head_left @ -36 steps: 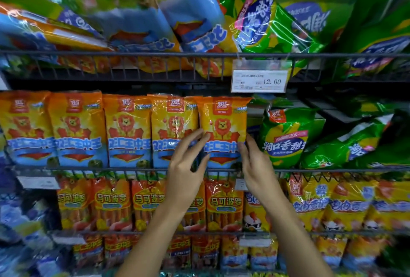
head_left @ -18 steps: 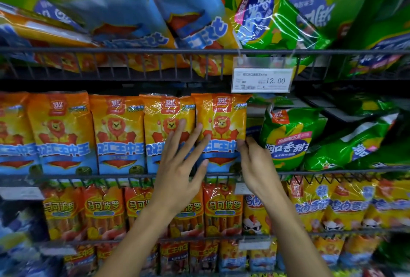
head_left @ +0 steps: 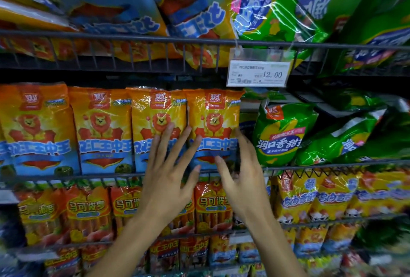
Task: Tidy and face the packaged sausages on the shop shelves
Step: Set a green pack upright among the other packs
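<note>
A row of orange-and-blue sausage packs (head_left: pixel 99 121) with a lion picture stands upright on the middle wire shelf (head_left: pixel 66 178). My left hand (head_left: pixel 168 179) lies flat with spread, straight fingers across the seam between the last two packs. My right hand (head_left: pixel 241 179) holds the lower right edge of the rightmost orange pack (head_left: pixel 213 110), with the thumb in front and the fingers along its side. That pack stands level with its neighbours and faces forward.
Green corn-sausage bags (head_left: pixel 279 134) slump at angles just right of the orange row. A price tag (head_left: pixel 258 73) reading 12.00 hangs from the upper rail. Large bags (head_left: pixel 188 10) lean over the top shelf. Smaller sausage packs (head_left: pixel 88 210) fill the shelf below.
My left hand has slid onto the pack fronts and flattened, fingers spreading. The rightmost pack has been pushed left against its neighbour. My right hand has dropped slightly along that pack's edge.
</note>
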